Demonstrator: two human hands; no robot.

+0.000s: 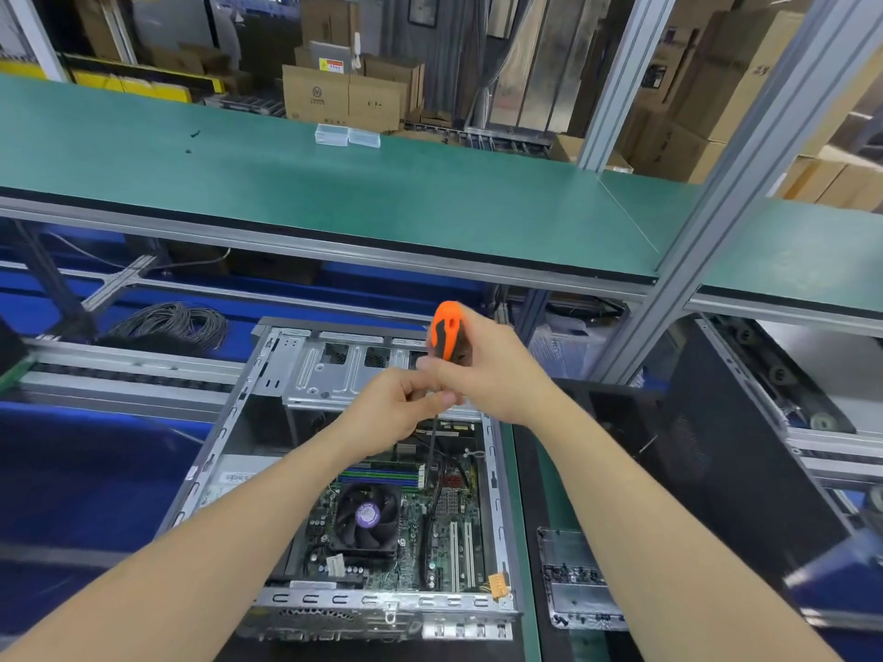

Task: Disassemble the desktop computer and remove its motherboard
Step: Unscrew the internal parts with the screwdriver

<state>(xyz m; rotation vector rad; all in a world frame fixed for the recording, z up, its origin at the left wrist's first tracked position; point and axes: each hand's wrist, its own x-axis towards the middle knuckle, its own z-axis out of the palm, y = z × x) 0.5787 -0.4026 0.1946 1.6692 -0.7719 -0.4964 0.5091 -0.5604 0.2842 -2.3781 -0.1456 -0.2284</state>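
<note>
While the right hand (482, 375) clasps an orange-and-black plastic-handled screwdriver (445, 337), the left hand (399, 408) pinches its thin dark shaft. Below, an open grey sheet-metal computer case (229, 422) holds the green motherboard (411, 532) with its round black fan (367, 516). Behind runs a smooth green workbench shelf (334, 193), with cardboard boxes (344, 95) beyond.

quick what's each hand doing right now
Left hand: closed, fingers pinching the screwdriver's dark shaft just below the handle.
Right hand: closed around the orange screwdriver handle, over the open computer case.
</note>
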